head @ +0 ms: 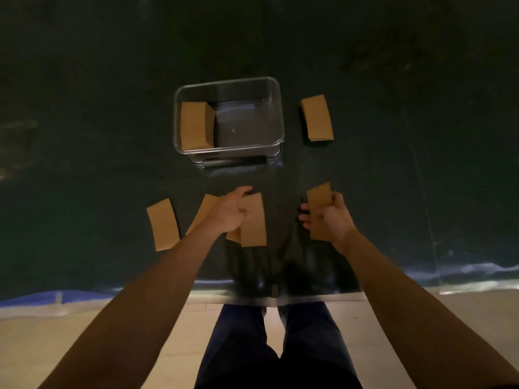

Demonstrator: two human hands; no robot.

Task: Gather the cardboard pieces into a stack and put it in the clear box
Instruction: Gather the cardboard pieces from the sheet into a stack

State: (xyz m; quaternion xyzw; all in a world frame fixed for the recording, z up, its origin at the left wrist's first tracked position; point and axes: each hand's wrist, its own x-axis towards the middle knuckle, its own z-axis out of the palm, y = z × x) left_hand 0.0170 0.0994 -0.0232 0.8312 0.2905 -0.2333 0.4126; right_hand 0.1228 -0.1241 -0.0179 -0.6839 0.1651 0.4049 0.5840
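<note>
Cardboard pieces all over the dark worktop (393, 192): one loose piece (163, 224) at near left, one far-right piece (317, 117) beside the clear box (276, 113), and a stack (195, 126) already standing along the box's left wall. Left hand (231, 213) is closed on one piece (252, 220), with at least one more piece (203, 211) peeking from under the wrist. Right hand (332, 217) is gripping a piece (318, 204) lifted edge-up. Nearly all run long axis near-to-far, slightly fanned. Can't count the stack.
</note>
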